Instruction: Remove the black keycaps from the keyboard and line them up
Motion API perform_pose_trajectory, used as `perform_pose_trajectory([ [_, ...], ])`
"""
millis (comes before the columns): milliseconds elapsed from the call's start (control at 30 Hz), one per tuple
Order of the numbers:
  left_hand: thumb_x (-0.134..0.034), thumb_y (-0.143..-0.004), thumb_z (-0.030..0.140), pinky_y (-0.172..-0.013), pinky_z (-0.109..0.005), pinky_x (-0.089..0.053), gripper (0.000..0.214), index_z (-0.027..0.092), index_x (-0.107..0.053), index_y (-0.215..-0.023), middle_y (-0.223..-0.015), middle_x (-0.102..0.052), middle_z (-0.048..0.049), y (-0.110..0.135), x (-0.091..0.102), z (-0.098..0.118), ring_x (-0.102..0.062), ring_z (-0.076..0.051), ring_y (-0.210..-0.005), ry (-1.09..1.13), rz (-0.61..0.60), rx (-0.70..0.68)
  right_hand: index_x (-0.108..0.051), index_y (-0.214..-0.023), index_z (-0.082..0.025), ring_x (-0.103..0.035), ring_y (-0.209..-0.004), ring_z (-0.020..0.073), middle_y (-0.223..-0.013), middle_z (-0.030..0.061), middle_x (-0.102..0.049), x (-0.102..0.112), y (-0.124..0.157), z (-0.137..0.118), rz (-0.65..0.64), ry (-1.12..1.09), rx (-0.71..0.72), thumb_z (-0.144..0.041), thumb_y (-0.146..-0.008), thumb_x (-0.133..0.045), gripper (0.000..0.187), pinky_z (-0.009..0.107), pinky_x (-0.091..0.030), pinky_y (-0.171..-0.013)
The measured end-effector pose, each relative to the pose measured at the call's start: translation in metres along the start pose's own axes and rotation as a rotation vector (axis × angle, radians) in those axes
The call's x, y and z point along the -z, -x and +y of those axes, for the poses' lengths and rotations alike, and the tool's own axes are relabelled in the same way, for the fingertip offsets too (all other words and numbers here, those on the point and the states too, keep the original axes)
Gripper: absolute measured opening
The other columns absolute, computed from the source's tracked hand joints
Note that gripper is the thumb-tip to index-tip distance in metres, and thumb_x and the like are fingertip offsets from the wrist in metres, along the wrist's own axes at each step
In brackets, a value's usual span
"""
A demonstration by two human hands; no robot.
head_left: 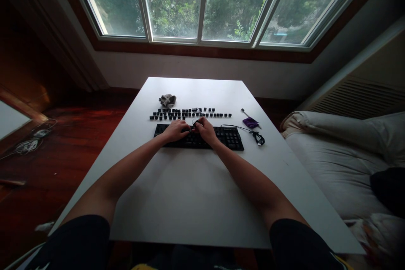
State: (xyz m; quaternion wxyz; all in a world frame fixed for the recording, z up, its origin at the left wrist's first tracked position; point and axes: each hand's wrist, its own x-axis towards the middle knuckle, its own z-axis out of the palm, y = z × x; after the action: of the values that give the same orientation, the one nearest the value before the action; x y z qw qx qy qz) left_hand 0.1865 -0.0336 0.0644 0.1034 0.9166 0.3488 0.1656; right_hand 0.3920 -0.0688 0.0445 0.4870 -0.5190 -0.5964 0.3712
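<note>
A black computer keyboard (232, 138) lies across the white table in front of me. Over its left half, my left hand (176, 130) has its fingers bent together, with the tips at the middle of the keys. My right hand (205, 130) meets it there, thumb and fingers pinched around something small and dark that I cannot make out. Both sets of fingertips are close together and hide the keys beneath. Behind the keyboard, loose black keycaps (169, 114) stand in uneven rows, several of them partly blocked from sight by my fingers.
A crumpled grey cloth (167, 100) sits behind the keycaps. To the right are a small brush (244, 112), a purple cloth (251, 122) and the keyboard's coiled cable (258, 138). The white table (190, 202) faces a window; a covered sofa (329, 164) flanks its right edge.
</note>
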Motion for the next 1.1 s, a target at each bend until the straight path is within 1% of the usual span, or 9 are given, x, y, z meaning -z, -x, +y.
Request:
perform_pose_trajectory([
  [133,-0.058,-0.093,0.033,-0.098,-0.041,-0.046,0.025,0.023,-0.075,-0.108,-0.107,-0.07,-0.0078,-0.002,-0.001,0.005,-0.062,-0.026,-0.105,0.003,0.015,0.031,-0.051,-0.091,-0.025,-0.073,-0.072,0.0191,-0.086,-0.0018,-0.065,-0.002,0.0,0.002,0.001,-0.051,0.051,-0.045,-0.087,-0.058,0.021,0.032,-0.06,-0.063],
  [267,-0.051,-0.097,0.027,-0.098,-0.038,-0.046,0.028,0.023,-0.073,-0.113,-0.111,-0.071,-0.0074,-0.005,-0.005,0.008,-0.063,-0.024,-0.106,0.021,0.022,0.031,-0.052,-0.093,-0.026,-0.072,-0.074,0.0204,-0.083,-0.0009,-0.068,0.0,0.003,-0.001,0.019,0.009,0.095,-0.043,-0.089,-0.057,0.019,0.034,-0.06,-0.067],
  [433,-0.045,-0.101,0.027,-0.091,-0.036,-0.048,0.029,0.022,-0.072,-0.111,-0.103,-0.07,-0.0087,-0.009,-0.009,0.014,-0.064,-0.024,-0.1,-0.022,0.032,0.072,-0.054,-0.096,-0.025,-0.07,-0.076,0.0216,-0.083,0.0011,-0.069,0.003,0.008,-0.001,0.047,0.07,0.102,-0.041,-0.089,-0.058,0.018,0.036,-0.06,-0.071],
  [600,-0.041,-0.103,0.028,-0.08,-0.033,-0.048,0.032,0.024,-0.071,-0.111,-0.098,-0.066,-0.0077,-0.015,-0.009,0.023,-0.064,-0.023,-0.089,-0.005,0.045,0.158,-0.049,-0.098,-0.025,-0.071,-0.078,0.0199,-0.09,0.001,-0.066,0.003,0.009,0.002,0.087,-0.088,0.06,-0.048,-0.09,-0.056,0.025,0.036,-0.062,-0.07],
  [733,-0.039,-0.104,0.029,-0.082,-0.033,-0.048,0.031,0.023,-0.069,-0.111,-0.101,-0.065,-0.0074,-0.018,-0.009,0.029,-0.064,-0.022,-0.092,0.043,0.02,0.153,-0.046,-0.097,-0.025,-0.071,-0.078,0.0199,-0.091,0.0015,-0.066,0.003,0.01,0.004,0.095,-0.176,0.012,-0.051,-0.09,-0.054,0.028,0.036,-0.063,-0.071],
  [833,-0.04,-0.103,0.026,-0.083,-0.035,-0.046,0.029,0.02,-0.068,-0.109,-0.103,-0.063,-0.0099,-0.017,-0.01,0.038,-0.063,-0.023,-0.092,-0.036,0.019,0.191,-0.048,-0.097,-0.025,-0.072,-0.082,0.0216,-0.093,0.0026,-0.067,0.002,0.012,0.003,0.116,-0.137,0.013,-0.05,-0.09,-0.056,0.027,0.037,-0.063,-0.072],
  [967,-0.039,-0.102,0.02,-0.086,-0.039,-0.044,0.026,0.017,-0.063,-0.111,-0.103,-0.063,-0.0134,-0.017,-0.013,0.05,-0.063,-0.026,-0.092,-0.167,0.066,0.237,-0.05,-0.098,-0.025,-0.072,-0.084,0.0237,-0.091,0.0035,-0.068,0.002,0.015,0.0,0.151,-0.076,0.056,-0.048,-0.091,-0.056,0.024,0.039,-0.062,-0.076],
  [1033,-0.037,-0.103,0.021,-0.084,-0.038,-0.045,0.026,0.019,-0.062,-0.111,-0.101,-0.064,-0.0117,-0.017,-0.014,0.051,-0.063,-0.025,-0.09,-0.12,0.051,0.241,-0.05,-0.098,-0.025,-0.072,-0.083,0.0234,-0.091,0.0032,-0.068,0.004,0.015,-0.001,0.157,-0.074,0.071,-0.047,-0.092,-0.055,0.023,0.039,-0.061,-0.076],
  [1100,-0.036,-0.104,0.023,-0.083,-0.036,-0.046,0.026,0.021,-0.061,-0.111,-0.103,-0.065,-0.0092,-0.017,-0.016,0.048,-0.063,-0.024,-0.09,-0.015,0.053,0.228,-0.049,-0.098,-0.026,-0.072,-0.081,0.0229,-0.091,0.0026,-0.068,0.006,0.015,-0.002,0.151,-0.09,0.069,-0.046,-0.093,-0.053,0.022,0.039,-0.061,-0.075],
])
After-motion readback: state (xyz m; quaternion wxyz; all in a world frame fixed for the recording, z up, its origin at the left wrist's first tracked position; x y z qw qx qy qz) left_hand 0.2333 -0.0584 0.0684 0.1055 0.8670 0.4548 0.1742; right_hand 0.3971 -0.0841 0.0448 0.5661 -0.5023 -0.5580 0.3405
